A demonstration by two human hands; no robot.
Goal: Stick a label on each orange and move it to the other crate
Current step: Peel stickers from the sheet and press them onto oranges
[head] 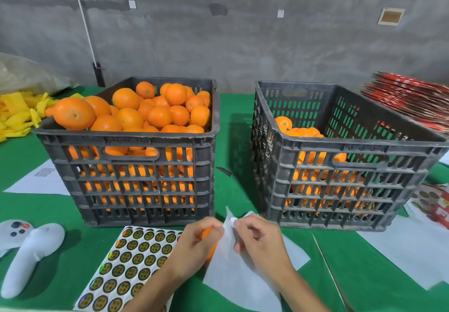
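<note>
Near the front of the green tabletop [364, 263], the left hand [194, 243] has its grip curled round an orange [208, 235], while the right hand [261, 240] pinches a white backing sheet [233, 280] beside it. A label sheet [131, 263] lies left; the full crate [136, 166] and the sparser crate [340, 178] stand behind.

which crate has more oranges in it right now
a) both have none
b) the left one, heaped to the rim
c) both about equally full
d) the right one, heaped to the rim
b: the left crate is piled with oranges above its rim, while in the right crate the oranges sit well below the rim, leaving much of its inner walls bare.
</note>
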